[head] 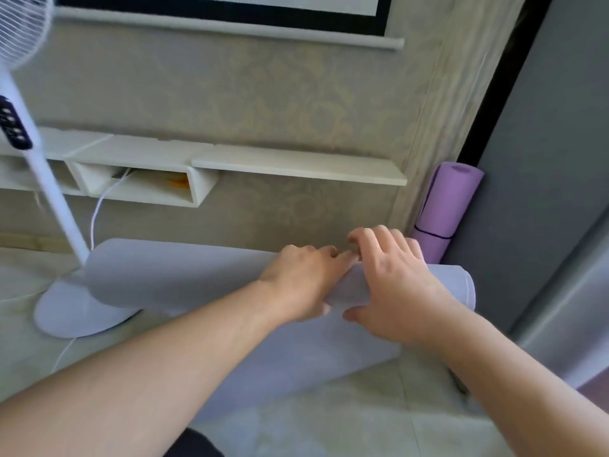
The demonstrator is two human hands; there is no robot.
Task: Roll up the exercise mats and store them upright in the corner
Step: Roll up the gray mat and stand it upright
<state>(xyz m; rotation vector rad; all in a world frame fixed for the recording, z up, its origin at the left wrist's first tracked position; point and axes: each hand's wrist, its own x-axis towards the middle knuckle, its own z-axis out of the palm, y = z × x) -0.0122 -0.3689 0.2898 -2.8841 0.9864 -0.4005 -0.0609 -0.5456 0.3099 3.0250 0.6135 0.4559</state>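
left grip: our left hand [298, 278] curls over the grey mat roll [184, 275], thumb tucked under.
right grip: our right hand [392, 285] lies spread on top, fingers hooked over the far side.
mat: on the floor [329, 410] by the wall, its tail unrolled toward us.
handling: we judge it light, soft, springy; hold mid-roll or it loosens.
corner: purple mat [448, 202] stands upright.
nearby: fan base [66, 311] touches the roll's left end.

At frame left we see the fan base [79, 311] touching the grey mat [171, 275], while the purple mat [445, 206] fills the right corner.
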